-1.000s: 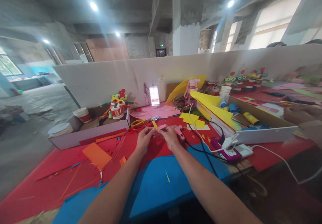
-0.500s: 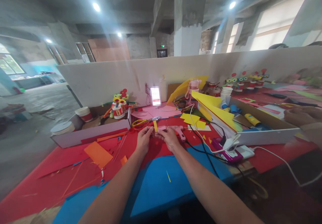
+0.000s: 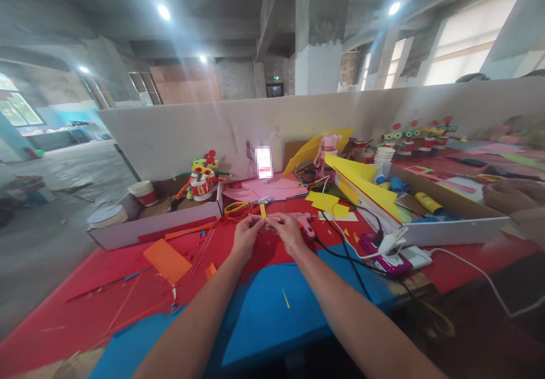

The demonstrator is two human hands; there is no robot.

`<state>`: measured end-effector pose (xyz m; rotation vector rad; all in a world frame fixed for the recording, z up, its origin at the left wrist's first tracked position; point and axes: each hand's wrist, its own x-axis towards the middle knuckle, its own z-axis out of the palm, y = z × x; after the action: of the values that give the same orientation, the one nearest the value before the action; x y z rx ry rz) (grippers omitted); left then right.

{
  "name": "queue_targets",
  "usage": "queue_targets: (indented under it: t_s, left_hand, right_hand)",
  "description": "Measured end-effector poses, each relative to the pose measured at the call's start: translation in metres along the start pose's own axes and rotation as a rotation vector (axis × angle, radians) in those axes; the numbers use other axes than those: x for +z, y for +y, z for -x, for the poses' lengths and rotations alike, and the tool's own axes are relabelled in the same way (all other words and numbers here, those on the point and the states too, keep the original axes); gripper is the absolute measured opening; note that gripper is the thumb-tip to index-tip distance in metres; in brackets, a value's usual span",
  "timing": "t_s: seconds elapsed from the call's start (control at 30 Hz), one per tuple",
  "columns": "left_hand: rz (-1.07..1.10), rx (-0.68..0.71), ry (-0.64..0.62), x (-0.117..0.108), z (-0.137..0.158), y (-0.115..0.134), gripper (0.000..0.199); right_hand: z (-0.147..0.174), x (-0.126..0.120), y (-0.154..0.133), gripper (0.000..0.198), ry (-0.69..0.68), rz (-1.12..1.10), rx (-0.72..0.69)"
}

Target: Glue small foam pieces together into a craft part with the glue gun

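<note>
A small yellow paper strip (image 3: pixel 263 211) stands upright between my two hands, its lower end pinched at the fingertips. My left hand (image 3: pixel 247 235) closes on it from the left, and my right hand (image 3: pixel 288 233) meets it from the right, with fingertips almost touching. Just behind my right hand lies a pink glue gun (image 3: pixel 306 226), partly hidden by that hand. Beyond my left hand are scissors with yellow handles (image 3: pixel 237 207). Yellow paper pieces (image 3: pixel 327 202) rest farther back on the right.
A box (image 3: pixel 157 226) on the left holds paper cups and a paper-cup figure (image 3: pixel 201 180). To the right stands a box (image 3: pixel 451 232) with coloured rolls, beside a purple power strip (image 3: pixel 392 261) and cables. Orange paper (image 3: pixel 167 260) lies at left. Another person's hand (image 3: pixel 513 197) is at far right.
My fingertips have drawn closer together around the lower end of the yellow strip. The things on the table stay where they were.
</note>
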<state>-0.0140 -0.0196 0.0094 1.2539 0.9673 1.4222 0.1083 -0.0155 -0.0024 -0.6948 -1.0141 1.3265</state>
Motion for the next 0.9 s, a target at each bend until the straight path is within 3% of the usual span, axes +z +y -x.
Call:
queue_targets:
  t_s: [0.33,0.63,0.9]
  left_hand:
    - [-0.030,-0.006,-0.045,-0.003,-0.003,-0.005,0.029]
    - [-0.060,0.015,-0.027,-0.002,-0.005,-0.008,0.027]
    - [-0.056,0.045,0.043,-0.003,-0.005,-0.007,0.029]
  right_hand:
    - [-0.004,-0.010,0.002,0.032,0.067,0.345,-0.110]
    - [-0.006,-0.012,-0.003,0.029,0.040,0.351,-0.089]
    - [-0.008,-0.019,-0.006,0.026,0.144,0.289,-0.034]
